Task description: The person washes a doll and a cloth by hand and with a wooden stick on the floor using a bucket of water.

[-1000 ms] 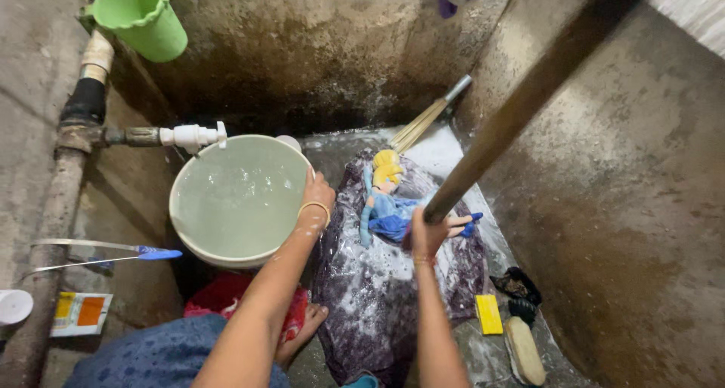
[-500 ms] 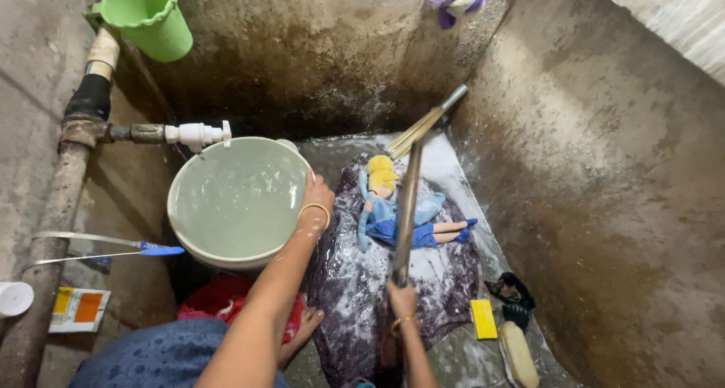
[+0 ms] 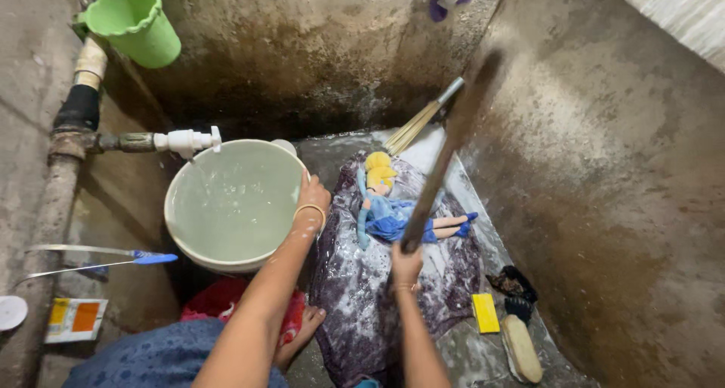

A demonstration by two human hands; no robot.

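2 hands (image 3: 406, 266): right raises stick (image 3: 445, 154), left (image 3: 313, 195) grips basin (image 3: 234, 207).

Dim, flat overhead light — motion-blurred stick (image 3: 453, 146), soft shadows in corners, wide-angle bending at edges.

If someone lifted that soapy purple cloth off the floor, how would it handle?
The purple cloth would probably hang limp, since it lies flat and rumpled. It looks soaked and foamy, so it is likely heavy for its size and slippery. The doll lying on it would probably slide off.
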